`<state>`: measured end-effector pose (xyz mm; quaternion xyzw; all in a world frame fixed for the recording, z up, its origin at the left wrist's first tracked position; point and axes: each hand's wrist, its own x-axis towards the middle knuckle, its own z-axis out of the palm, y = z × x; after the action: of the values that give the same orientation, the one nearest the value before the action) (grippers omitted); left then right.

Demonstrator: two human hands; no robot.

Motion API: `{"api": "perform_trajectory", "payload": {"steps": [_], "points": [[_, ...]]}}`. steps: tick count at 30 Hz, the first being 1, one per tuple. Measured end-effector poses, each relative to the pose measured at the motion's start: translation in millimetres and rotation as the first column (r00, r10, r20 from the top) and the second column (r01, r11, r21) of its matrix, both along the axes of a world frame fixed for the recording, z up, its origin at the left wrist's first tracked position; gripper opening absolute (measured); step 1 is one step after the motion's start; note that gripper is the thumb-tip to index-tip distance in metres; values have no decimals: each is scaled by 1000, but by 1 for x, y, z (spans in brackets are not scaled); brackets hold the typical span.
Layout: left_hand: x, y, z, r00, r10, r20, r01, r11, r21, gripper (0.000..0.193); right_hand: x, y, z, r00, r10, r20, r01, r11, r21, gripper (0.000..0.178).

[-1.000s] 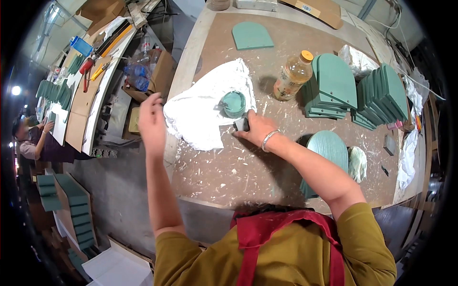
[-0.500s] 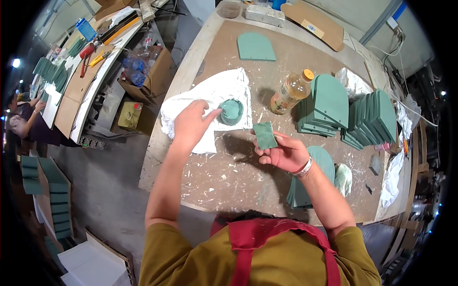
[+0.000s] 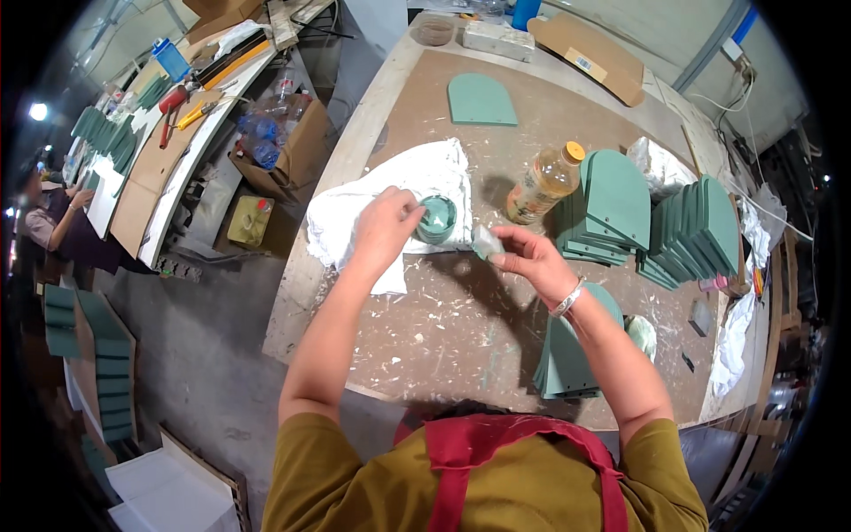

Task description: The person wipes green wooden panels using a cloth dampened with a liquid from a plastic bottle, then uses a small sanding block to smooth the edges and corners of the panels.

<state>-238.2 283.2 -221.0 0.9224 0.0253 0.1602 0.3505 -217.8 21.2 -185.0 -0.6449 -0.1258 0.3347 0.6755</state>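
Observation:
My left hand (image 3: 386, 227) is at the left rim of a small round jar (image 3: 436, 222) of green paste, its thumb and fingertips pinched against the edge. A rumpled white cloth (image 3: 355, 199) lies under the jar and partly beneath that hand. Just right of the jar, my right hand (image 3: 532, 260) grips a small thin square piece (image 3: 486, 242) between thumb and fingers. That piece is tilted and shows a pale grey face; its exact kind is unclear. Beyond the hand stands a bottle (image 3: 541, 184) of yellowish liquid with an orange cap.
Stacks of green round-topped panels (image 3: 612, 199) (image 3: 696, 226) stand at the right, and another stack (image 3: 572, 350) is beside my right forearm. A single green panel (image 3: 481, 99) lies at the far side. Behind it sits a white block (image 3: 498, 41). Leftward, a person (image 3: 66, 217) works at another bench.
My right hand has turned the square piece from its green face to a pale one and brought it nearer the jar. My left fingers have drawn together at the rim.

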Motion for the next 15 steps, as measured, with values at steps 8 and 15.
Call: {"api": "perform_trajectory", "payload": {"steps": [8,15], "points": [[26,23,19,985,-119,-127,40,866,-498,8,33,20,14,603,236,762,113,920,-374,41],[37,49,25,965,-217,-145,73,759,-647,14,63,53,16,212,485,848,166,838,-520,41]]}}
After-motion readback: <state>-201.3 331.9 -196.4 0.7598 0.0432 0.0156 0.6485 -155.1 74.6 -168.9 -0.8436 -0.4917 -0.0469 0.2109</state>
